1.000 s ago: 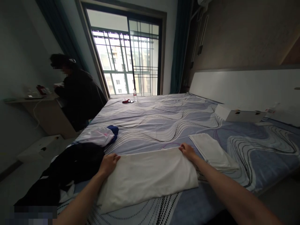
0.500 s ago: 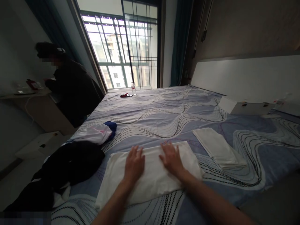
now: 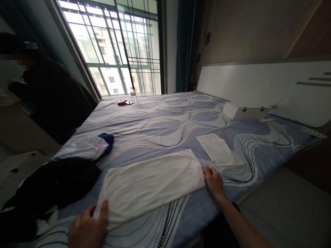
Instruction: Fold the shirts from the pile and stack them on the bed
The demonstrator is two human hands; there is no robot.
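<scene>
A folded white cloth (image 3: 150,184) lies lengthwise near the front edge of the bed (image 3: 165,120). My left hand (image 3: 88,227) rests at its near left corner, thumb on the fabric and fingers curled around the edge. At the cloth's right end sits my right hand (image 3: 214,181), fingers bent and touching its near right corner. A smaller folded white cloth (image 3: 219,151) lies just beyond my right hand.
A black garment pile (image 3: 51,186) and a white and blue garment (image 3: 88,146) lie left of the cloth. A white box (image 3: 244,112) sits by the headboard. A bottle (image 3: 132,95) and small items stand at the far edge. A person in dark clothes (image 3: 49,93) stands at left.
Both hands slid from the middle of the cloth outward to its two near corners. The camera turned a little to the right and down.
</scene>
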